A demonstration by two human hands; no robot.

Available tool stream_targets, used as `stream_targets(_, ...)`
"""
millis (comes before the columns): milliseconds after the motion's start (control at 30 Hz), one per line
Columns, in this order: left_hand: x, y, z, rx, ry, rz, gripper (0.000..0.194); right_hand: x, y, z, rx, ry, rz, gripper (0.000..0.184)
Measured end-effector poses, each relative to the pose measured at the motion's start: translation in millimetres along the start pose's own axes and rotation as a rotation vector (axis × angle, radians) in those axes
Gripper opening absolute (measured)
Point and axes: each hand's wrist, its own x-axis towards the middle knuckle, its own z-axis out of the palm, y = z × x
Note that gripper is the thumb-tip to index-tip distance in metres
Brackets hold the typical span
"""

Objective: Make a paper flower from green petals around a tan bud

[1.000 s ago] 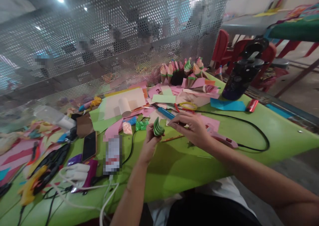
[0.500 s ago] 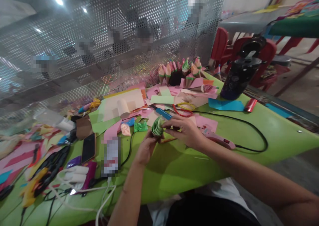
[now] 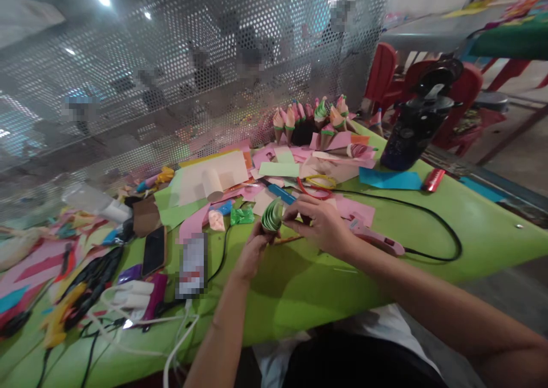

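Note:
A green paper ice-cream swirl (image 3: 271,215) with pale ridged layers stands over the table, its base in the fingers of my left hand (image 3: 256,245). From the right, my right hand (image 3: 319,222) reaches to the swirl's edge with thumb and forefinger pinched together. Whatever lies between those fingertips is too small to make out. Behind the hands is a blue-handled tool (image 3: 280,194). A pink glue gun (image 3: 377,238) lies partly behind my right forearm, its black cord looping to the right.
Finished paper cones (image 3: 299,117) stand at the back by a perforated metal screen (image 3: 171,80). Paper sheets (image 3: 278,169), scissors (image 3: 319,181) and a small green packet (image 3: 242,215) lie beyond the hands. Phones (image 3: 154,251) and cables are left; a black tumbler (image 3: 413,131) stands right.
My right fingertips have shifted slightly to the right at the swirl's edge. My left hand still holds the swirl, and the view has moved a little.

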Motion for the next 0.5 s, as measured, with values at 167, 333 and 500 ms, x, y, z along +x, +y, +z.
stream_targets(167,0.2,-1.1,1.4,0.036,0.025,-0.001,0.028,-4.9,2.9,6.7,-0.077,-0.042,-0.034,0.010)
stream_targets(333,-0.8,-2.4,0.9,0.044,0.029,-0.007,0.029,-6.2,4.9,8.8,-0.132,-0.070,-0.052,0.011)
stream_targets(500,-1.6,-2.0,3.0,0.003,0.064,-0.032,0.032,-4.7,3.1,8.4,-0.190,-0.097,-0.079,0.011)
